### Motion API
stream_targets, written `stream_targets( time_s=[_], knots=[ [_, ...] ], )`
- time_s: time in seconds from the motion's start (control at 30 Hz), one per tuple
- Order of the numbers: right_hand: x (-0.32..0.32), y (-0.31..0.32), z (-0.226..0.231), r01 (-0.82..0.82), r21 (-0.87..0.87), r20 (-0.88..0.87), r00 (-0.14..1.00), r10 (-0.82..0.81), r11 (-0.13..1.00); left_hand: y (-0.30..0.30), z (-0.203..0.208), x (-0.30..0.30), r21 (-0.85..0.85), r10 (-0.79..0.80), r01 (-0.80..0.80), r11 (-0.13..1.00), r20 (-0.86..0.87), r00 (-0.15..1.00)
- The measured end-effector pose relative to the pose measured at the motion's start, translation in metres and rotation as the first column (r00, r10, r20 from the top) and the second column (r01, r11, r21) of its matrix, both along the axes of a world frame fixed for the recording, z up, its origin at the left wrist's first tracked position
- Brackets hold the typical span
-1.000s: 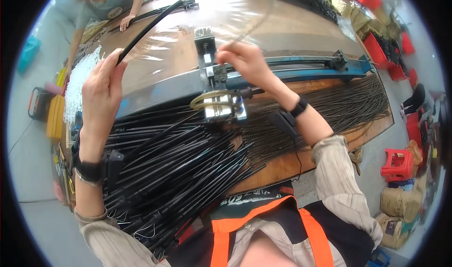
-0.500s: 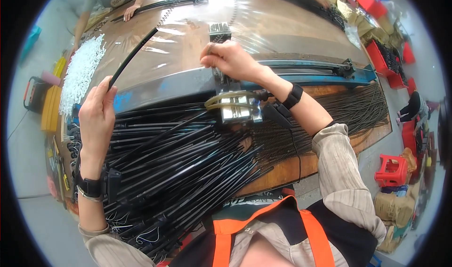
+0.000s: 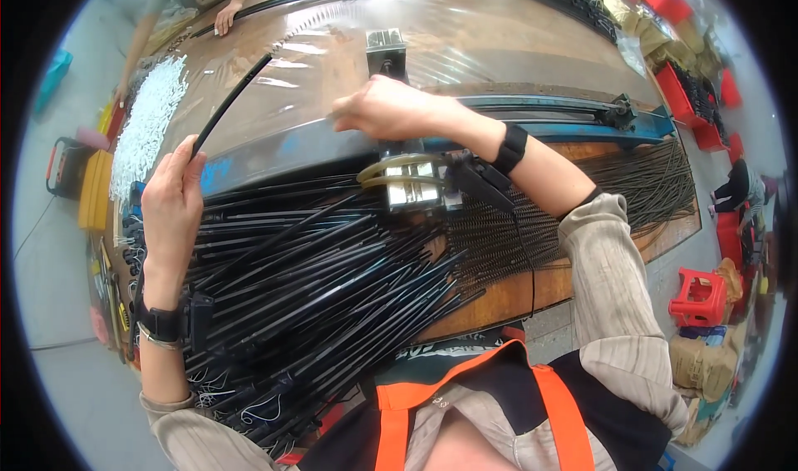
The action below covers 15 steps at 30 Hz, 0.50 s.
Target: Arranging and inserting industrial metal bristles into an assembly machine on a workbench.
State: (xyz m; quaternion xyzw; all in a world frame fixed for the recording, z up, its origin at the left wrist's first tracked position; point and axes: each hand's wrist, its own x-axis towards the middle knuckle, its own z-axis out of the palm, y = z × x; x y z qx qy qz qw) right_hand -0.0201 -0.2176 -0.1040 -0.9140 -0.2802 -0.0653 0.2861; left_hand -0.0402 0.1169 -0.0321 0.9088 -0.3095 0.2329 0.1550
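Observation:
My left hand (image 3: 173, 197) is closed round a thin black tube (image 3: 229, 97) that slants up and away to the right. From its upper end runs a thin coil spring (image 3: 312, 24), blurred by motion; its far part is too faint to follow. My right hand (image 3: 378, 109) is closed, fingers pinched, above a metal clamp-like fixture (image 3: 413, 190) with a yellowish hose (image 3: 378, 172) looped at it. The spring's end at my right fingers is hidden. Below my hands lies a thick heap of black tubes (image 3: 307, 263).
Many coil springs (image 3: 573, 197) lie on the right of the wooden table. A blue rail (image 3: 565, 126) crosses behind them. White small pieces (image 3: 150, 126) are piled at left. Another person's hand (image 3: 224, 18) rests by black tubes at the far side. A red stool (image 3: 698, 296) stands right.
My right hand has moved left and slightly nearer, and its wrist has turned. The spring has swung from a clear, high loop into a blur. My left hand has stayed almost still with the tube.

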Motion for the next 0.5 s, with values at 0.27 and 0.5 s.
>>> stream_targets(
  time_s=[0.27, 0.5],
  knots=[
    [-0.014, -0.031, -0.005, 0.087, 0.276, 0.103, 0.987, -0.119, 0.957, 0.012, -0.004, 0.009, 0.033, -0.009, 0.009, 0.999, 0.002, 1.000],
    [-0.016, -0.033, -0.006, 0.080, 0.254, 0.317, 0.934, -0.161, 0.964, -0.005, -0.005, 0.008, -0.031, -0.034, 0.033, 0.999, -0.026, 0.999]
  ],
)
